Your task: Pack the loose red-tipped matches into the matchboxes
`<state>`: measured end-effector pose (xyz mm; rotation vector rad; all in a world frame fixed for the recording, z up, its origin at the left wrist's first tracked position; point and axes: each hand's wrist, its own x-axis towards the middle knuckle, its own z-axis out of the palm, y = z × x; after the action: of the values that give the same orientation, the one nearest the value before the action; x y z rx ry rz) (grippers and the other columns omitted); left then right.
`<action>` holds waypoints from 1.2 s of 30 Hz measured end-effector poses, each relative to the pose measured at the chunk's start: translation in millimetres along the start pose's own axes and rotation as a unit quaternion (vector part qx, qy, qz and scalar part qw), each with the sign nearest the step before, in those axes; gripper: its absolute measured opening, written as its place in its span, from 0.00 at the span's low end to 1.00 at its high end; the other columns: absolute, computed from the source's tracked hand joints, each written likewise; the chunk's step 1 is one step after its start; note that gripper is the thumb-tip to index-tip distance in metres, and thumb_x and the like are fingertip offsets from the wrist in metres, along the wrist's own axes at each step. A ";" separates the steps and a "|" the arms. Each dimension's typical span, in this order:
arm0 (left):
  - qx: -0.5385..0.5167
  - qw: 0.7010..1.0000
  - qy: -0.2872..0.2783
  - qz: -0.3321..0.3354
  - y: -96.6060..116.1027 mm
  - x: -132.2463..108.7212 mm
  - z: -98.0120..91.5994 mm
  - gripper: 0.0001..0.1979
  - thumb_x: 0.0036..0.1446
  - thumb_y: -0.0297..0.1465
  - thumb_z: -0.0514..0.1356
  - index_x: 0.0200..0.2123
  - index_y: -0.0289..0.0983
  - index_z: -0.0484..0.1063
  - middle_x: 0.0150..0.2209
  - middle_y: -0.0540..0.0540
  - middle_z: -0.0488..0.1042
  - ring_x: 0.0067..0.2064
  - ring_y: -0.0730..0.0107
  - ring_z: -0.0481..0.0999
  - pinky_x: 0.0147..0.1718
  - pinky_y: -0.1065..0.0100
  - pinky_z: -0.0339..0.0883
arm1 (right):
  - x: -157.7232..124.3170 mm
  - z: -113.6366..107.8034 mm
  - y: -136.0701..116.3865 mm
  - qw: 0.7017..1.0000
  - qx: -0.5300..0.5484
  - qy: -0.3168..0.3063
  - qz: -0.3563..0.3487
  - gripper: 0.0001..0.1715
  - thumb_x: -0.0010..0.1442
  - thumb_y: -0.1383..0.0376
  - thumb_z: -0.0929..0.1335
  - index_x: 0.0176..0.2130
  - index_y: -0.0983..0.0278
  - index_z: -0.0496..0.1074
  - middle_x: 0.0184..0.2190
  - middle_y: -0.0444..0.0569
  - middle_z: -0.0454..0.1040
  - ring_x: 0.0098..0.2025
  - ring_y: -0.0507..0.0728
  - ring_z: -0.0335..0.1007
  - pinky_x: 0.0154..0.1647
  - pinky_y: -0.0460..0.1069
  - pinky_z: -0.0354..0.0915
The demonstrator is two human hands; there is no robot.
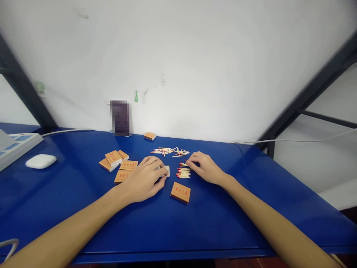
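Observation:
My left hand (152, 174) is closed around a small white matchbox tray (167, 171), of which only the right end shows between the fingers. To its right lies a row of matches (183, 172), red heads pointing left. My right hand (203, 165) pinches at the top of this row, with a red-tipped match (186, 161) at its fingertips. Behind the hands is a loose heap of matches (164, 151), scattered in mixed directions. An orange matchbox (180, 192) lies in front of the row, between my forearms. Another closed matchbox (129, 165) sits just left of my left hand.
Stacked matchboxes (113, 158) lie at the left, and one more matchbox (150, 136) is by the wall. A white earbud case (41, 161) and a power strip (21, 145) are farther left on the blue table (223, 223). A blurred dark rectangle (121, 118) leans on the wall.

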<state>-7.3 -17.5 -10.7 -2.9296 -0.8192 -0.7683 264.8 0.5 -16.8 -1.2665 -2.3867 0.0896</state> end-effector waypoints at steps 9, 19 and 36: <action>0.006 1.000 -0.001 -0.001 -1.0 -0.6 0.2 0.09 0.63 0.28 0.52 0.38 0.38 0.72 0.38 0.45 0.71 0.46 0.62 0.68 0.48 0.57 0.61 | -0.4 -4.0 6.1 0.999 -0.007 0.005 0.031 0.17 0.67 0.65 0.60 0.30 0.63 0.73 0.31 0.49 0.74 0.35 0.56 0.68 0.39 0.51 0.63; 0.006 1.000 -0.011 0.000 -0.6 0.2 -0.5 0.09 0.64 0.28 0.52 0.38 0.37 0.71 0.38 0.45 0.71 0.46 0.62 0.68 0.48 0.57 0.60 | -2.9 -8.0 13.9 0.998 0.037 -0.029 0.035 0.14 0.58 0.74 0.61 0.36 0.62 0.73 0.35 0.47 0.71 0.34 0.53 0.67 0.36 0.49 0.63; 0.006 1.000 -0.008 0.001 -0.5 0.1 0.1 0.09 0.64 0.29 0.52 0.39 0.37 0.72 0.38 0.46 0.71 0.45 0.63 0.68 0.49 0.58 0.59 | -4.4 -9.2 19.0 0.997 0.055 -0.047 0.034 0.09 0.59 0.72 0.62 0.37 0.62 0.70 0.34 0.46 0.67 0.35 0.54 0.64 0.38 0.49 0.60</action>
<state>-7.4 -17.1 -10.8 -2.9297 -0.8203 -0.7388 285.3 6.7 -14.8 -1.3174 -2.3823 0.3035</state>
